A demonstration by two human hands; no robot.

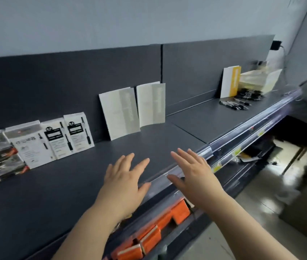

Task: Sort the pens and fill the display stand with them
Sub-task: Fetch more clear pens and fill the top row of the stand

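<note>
Grey matte shelf [55, 194] carries glossy white boxes [70, 136] at nine o'clock and two flat cards [130, 109] leaning on the back panel. The left hand [124, 177] and right hand [192, 171] are flat at the shelf's front edge, each grip spread and holding nothing. The pens [242, 101], slim, black and loose, lie well apart at two o'clock. They seem to lie crosswise, though blur leaves that unsure. The right hand is nearer. A translucent stand [259, 79] sits just behind them.
</note>
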